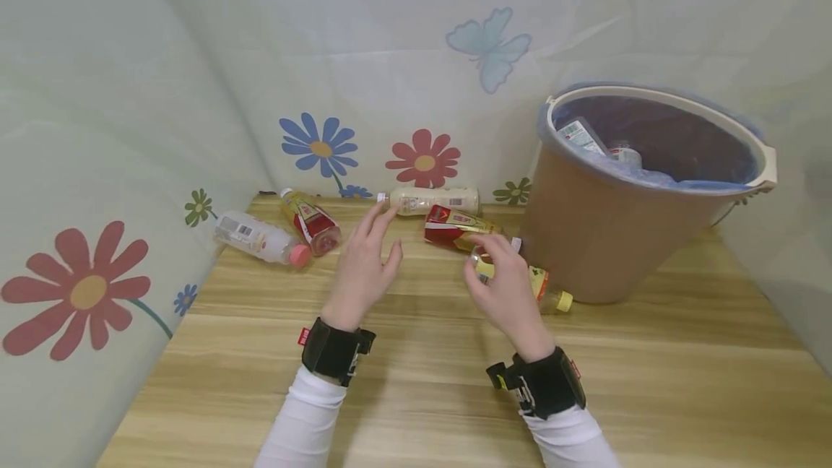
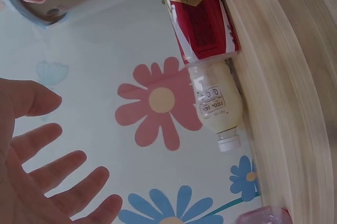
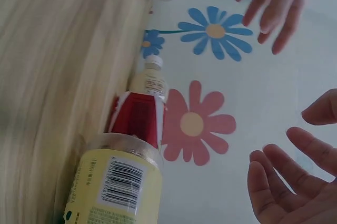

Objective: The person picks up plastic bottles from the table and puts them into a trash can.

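Both hands hover over the wooden table and hold nothing. My left hand (image 1: 360, 276) has its fingers spread and loosely bent, with a cream-coloured bottle (image 1: 435, 201) lying beyond it along the back. The right hand (image 1: 507, 291), fingers softly curved, overlaps a yellow-labelled bottle (image 1: 539, 282) with a yellow cap in the head view. In the right wrist view that bottle (image 3: 121, 182) lies apart from the fingers. Just behind it is a bottle with a red and gold label (image 1: 448, 227). To the left lie another red-and-gold bottle (image 1: 313, 222) and a clear, white-labelled bottle (image 1: 253, 237) with a pink cap.
A tall brown bin (image 1: 585, 237) with a blue liner stands at the right; a flat clear package (image 1: 581, 137) and a white-labelled container (image 1: 625, 155) show inside. A pale curtain (image 1: 364, 56) printed with flowers and a butterfly borders the table (image 1: 429, 381) at the back and sides.
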Motion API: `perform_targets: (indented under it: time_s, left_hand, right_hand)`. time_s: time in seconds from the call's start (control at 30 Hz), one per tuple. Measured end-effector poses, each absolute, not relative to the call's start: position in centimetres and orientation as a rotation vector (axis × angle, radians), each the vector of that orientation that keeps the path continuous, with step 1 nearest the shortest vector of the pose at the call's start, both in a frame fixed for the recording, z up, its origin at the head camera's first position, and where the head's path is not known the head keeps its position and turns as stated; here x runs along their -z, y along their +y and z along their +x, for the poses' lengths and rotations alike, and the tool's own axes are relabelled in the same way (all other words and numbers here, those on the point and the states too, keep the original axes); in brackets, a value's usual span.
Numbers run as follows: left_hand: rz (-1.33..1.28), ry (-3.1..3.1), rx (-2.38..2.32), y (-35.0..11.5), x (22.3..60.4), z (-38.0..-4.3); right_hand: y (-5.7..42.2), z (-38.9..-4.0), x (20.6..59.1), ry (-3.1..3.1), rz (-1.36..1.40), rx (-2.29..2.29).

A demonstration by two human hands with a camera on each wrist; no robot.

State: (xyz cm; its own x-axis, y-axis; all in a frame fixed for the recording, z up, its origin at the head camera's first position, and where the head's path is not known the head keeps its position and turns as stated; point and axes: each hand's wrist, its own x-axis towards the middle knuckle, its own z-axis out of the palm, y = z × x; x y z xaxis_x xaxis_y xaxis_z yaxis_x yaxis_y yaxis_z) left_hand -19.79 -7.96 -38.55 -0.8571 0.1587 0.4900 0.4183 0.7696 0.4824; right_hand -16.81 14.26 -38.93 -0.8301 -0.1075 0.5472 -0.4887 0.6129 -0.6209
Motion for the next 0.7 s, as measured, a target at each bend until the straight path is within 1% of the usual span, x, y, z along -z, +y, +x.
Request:
perform_targets:
  time_s: [0.2, 0.47, 0.7]
  left_hand:
    - [-0.4, -2.585, 0.766, -8.4, 38.9, -20.0]
    - [-0.32, -2.629, 0.724, -8.9, 39.4, -20.3]
    - [-0.245, -2.654, 0.665, -10.4, 40.3, -21.2]
  right_hand:
    - [13.9, -17.1, 39.6, -2.391, 0.474, -1.104]
    - [13.8, -17.0, 39.5, -2.434, 0.481, -1.103]
    - [13.7, -16.8, 39.2, -2.46, 0.477, -1.082]
